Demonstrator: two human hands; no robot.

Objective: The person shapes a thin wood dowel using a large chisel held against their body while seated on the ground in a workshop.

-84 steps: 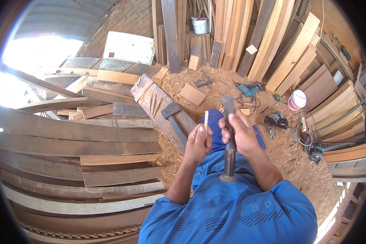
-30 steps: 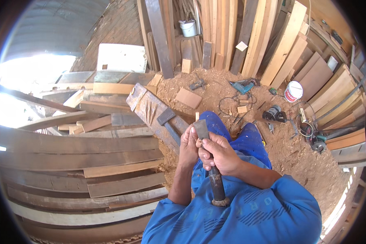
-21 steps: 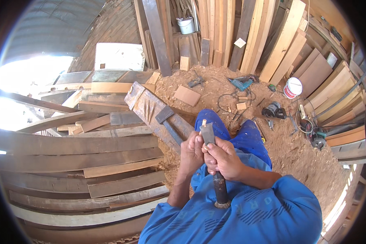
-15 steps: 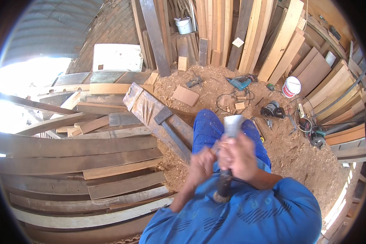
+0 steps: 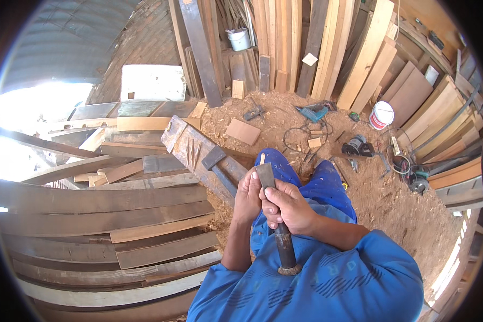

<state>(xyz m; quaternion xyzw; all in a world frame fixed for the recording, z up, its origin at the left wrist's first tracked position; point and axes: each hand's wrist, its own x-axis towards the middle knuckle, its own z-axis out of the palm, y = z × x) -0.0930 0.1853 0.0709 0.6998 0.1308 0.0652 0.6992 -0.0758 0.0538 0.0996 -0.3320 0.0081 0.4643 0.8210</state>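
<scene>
Held upright before my chest is a wide chisel (image 5: 266, 175), its flat metal blade up and the dark, frayed end of its handle against my blue shirt. My right hand (image 5: 292, 208) is closed around it where blade meets handle. My left hand (image 5: 246, 197) is closed beside the blade, and a thin yellowish stick (image 5: 262, 159), perhaps a pencil, pokes up from its fingers. The stick's lower part is hidden. Left of my knees, a hammer (image 5: 213, 156) with a dark block head lies on a worn wooden plank (image 5: 183, 140).
Stacked boards (image 5: 102, 201) fill the left side; upright planks (image 5: 284, 48) line the back. On the shaving-covered floor lie a teal power tool (image 5: 312, 113), a circular saw (image 5: 355, 145), an angle grinder (image 5: 417, 183) and loose cables. A white bucket (image 5: 381, 116) stands at right.
The chisel has tilted left at its blade and dropped slightly, and the hands are no longer blurred. My left hand has shifted up and left; the thin stick now shows above it.
</scene>
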